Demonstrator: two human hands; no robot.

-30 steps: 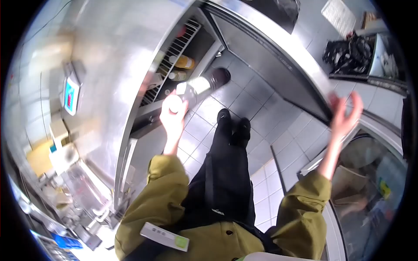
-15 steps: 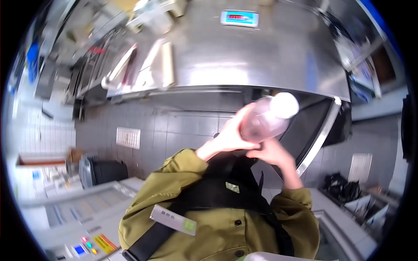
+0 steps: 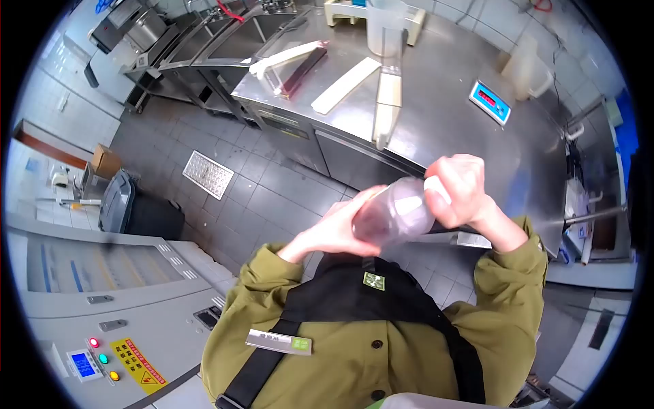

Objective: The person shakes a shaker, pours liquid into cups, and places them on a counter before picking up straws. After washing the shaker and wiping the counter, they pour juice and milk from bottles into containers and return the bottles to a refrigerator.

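Observation:
My left hand (image 3: 337,227) is wrapped round the body of a see-through plastic bottle (image 3: 398,215), which is tilted with its top to the right. Over the bottle's top, my right hand (image 3: 460,191) is closed on the white cap (image 3: 434,185), and only part of the cap shows between the fingers. Motion blurs the bottle, and its contents look greyish purple. Both hands are in front of my apron, near the edge of the steel counter (image 3: 443,88).
On the counter lie a long pale bar (image 3: 346,85), a clear-and-cream utensil (image 3: 388,102) and a digital display (image 3: 490,103). Jugs (image 3: 386,27) stand behind. A control cabinet (image 3: 109,320) is at lower left, a grey bin (image 3: 139,208) beyond it.
My right hand has risen from below the bottle onto its cap. The bottle has shifted slightly left and tipped further to the right. My view has turned, showing the sinks and cabinet more fully.

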